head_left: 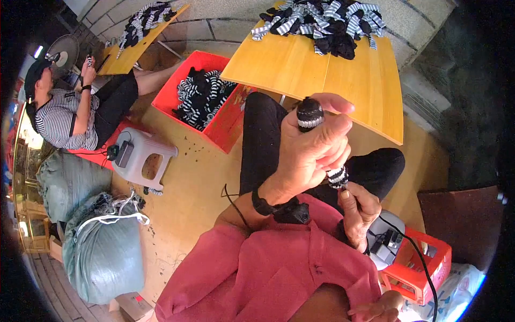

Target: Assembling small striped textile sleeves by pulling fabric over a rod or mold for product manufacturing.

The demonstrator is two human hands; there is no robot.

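My left hand [316, 142], with a black band at its wrist, is closed around a black-and-white striped knitted piece [310, 114]. A rounded black end of it sticks up above the fist, and a striped end [337, 176] shows below. Under that, my right hand [358, 209] pinches with thumb and fingers at the lower end. A small dark reddish bit shows at its fingertips, too little to name. Both hands are above my lap, near the front edge of the yellow wooden table [343, 80].
Striped and black knitted pieces [327, 21] are heaped on the table. A red bin [214, 134] holds more. At left, a seated person [70, 112] works near a grey stool [142, 161] and stuffed sacks [104, 257]. A red stool [418, 268] and black cable [424, 257] are at right.
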